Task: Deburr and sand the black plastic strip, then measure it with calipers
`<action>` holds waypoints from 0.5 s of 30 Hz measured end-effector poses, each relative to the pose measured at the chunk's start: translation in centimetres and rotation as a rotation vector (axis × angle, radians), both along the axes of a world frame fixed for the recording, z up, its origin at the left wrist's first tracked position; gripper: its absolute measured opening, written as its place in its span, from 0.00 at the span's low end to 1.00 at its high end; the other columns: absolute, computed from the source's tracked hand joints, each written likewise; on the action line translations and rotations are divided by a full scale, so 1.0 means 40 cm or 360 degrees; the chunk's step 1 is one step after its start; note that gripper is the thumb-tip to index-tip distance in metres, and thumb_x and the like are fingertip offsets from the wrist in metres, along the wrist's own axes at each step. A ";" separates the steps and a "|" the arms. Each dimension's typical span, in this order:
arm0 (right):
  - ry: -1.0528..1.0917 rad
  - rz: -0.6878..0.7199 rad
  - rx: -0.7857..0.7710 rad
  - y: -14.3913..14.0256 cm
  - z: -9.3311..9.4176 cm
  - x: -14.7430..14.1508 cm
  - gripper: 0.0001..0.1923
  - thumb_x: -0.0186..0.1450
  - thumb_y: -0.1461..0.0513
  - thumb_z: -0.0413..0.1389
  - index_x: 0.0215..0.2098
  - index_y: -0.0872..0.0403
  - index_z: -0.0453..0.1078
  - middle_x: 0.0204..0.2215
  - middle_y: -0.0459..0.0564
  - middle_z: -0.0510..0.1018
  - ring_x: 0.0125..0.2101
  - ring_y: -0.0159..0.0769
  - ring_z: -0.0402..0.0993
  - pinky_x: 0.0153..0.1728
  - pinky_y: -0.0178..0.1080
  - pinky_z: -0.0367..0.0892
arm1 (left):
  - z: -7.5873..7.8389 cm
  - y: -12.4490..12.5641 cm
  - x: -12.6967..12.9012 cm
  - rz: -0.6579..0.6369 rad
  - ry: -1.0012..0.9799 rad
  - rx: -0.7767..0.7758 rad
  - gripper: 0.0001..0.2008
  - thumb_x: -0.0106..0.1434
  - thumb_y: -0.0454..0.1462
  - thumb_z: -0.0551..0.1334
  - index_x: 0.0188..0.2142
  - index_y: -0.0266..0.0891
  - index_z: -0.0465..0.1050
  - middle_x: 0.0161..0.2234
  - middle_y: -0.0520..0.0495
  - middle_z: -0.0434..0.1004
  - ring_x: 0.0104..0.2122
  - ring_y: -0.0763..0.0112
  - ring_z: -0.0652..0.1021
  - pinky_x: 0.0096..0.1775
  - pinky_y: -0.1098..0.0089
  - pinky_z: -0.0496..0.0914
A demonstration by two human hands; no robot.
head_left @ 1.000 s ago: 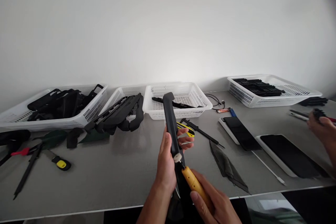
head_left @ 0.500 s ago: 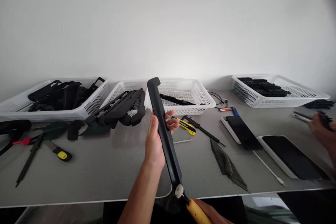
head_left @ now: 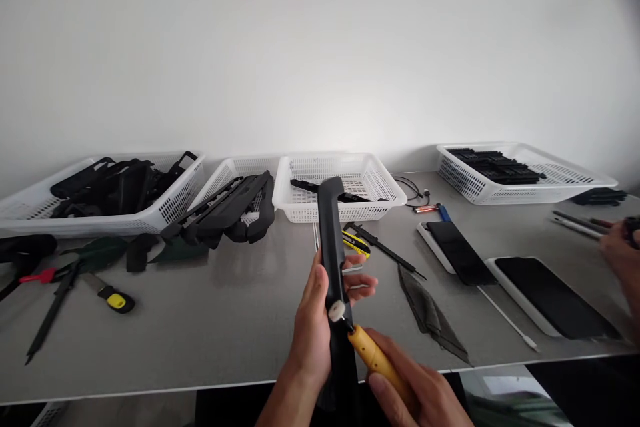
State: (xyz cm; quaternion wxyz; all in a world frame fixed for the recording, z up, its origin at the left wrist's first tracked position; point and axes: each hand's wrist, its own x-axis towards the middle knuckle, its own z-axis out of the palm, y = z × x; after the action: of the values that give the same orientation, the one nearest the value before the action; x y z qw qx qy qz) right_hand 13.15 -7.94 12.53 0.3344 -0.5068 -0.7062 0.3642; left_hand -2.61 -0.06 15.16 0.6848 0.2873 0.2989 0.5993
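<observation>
A long black plastic trim piece [head_left: 331,233], bent at its far end, is held upright and slanting before me. My left hand [head_left: 317,317] grips it from the left, thumb on the near side and fingertips showing past its right edge. In my right hand [head_left: 407,377] is a hand roller [head_left: 375,353] with a yellow handle. Its small white wheel lies against the face of the black piece, just below my left thumb. The lower end of the piece drops past the table edge and is partly hidden.
White baskets [head_left: 340,213] stand along the wall, several holding black parts. A yellow utility knife [head_left: 356,243], calipers [head_left: 385,247], a dark cloth [head_left: 433,317] and phone-like devices [head_left: 463,253] lie to the right. A scraper [head_left: 117,299] lies left. Another person's hand [head_left: 620,260] works at far right.
The black piece and my left hand have come lower and to the right. My right hand has risen, and the roller's wheel now sits farther up the piece, nearer my left hand.
</observation>
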 end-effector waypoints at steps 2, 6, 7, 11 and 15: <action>-0.0006 0.0072 -0.0140 0.008 0.006 -0.018 0.26 0.77 0.50 0.53 0.70 0.46 0.69 0.50 0.50 0.86 0.37 0.36 0.86 0.41 0.31 0.80 | -0.005 -0.018 -0.002 -0.0040 0.0018 -0.0005 0.25 0.77 0.54 0.56 0.58 0.40 0.76 0.56 0.37 0.82 0.45 0.59 0.86 0.50 0.62 0.80; 0.0022 0.0053 -0.0197 0.047 0.039 0.001 0.29 0.78 0.48 0.51 0.71 0.50 0.66 0.53 0.53 0.84 0.39 0.34 0.84 0.44 0.30 0.77 | -0.011 -0.048 -0.008 -0.0056 0.0105 0.0034 0.27 0.77 0.55 0.53 0.61 0.40 0.75 0.58 0.36 0.81 0.52 0.54 0.83 0.57 0.57 0.77; 0.0034 0.0040 -0.0181 0.051 0.045 0.001 0.29 0.78 0.48 0.51 0.71 0.51 0.66 0.53 0.53 0.84 0.38 0.34 0.84 0.43 0.29 0.76 | -0.014 -0.053 -0.010 -0.0050 0.0136 0.0060 0.27 0.77 0.55 0.53 0.60 0.40 0.76 0.58 0.36 0.81 0.54 0.53 0.82 0.59 0.56 0.75; 0.0075 -0.0051 -0.0069 0.056 0.058 -0.011 0.27 0.78 0.47 0.51 0.68 0.51 0.69 0.43 0.50 0.85 0.32 0.32 0.82 0.37 0.28 0.75 | -0.043 -0.072 -0.017 -0.0121 0.0266 0.0126 0.28 0.76 0.56 0.54 0.63 0.43 0.75 0.60 0.37 0.81 0.58 0.49 0.80 0.60 0.52 0.74; 0.0104 -0.0154 0.0050 0.066 0.073 -0.014 0.27 0.78 0.47 0.51 0.66 0.52 0.71 0.38 0.48 0.84 0.31 0.32 0.81 0.32 0.27 0.74 | -0.077 -0.088 -0.020 -0.0117 0.0284 0.0086 0.31 0.75 0.55 0.58 0.71 0.48 0.67 0.64 0.38 0.77 0.61 0.49 0.79 0.62 0.54 0.73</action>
State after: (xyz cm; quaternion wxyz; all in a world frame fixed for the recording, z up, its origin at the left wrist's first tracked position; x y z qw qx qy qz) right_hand 12.59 -5.28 15.44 0.3824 -0.5230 -0.6751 0.3528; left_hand -3.43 -3.56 12.10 0.6690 0.3686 0.3318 0.5536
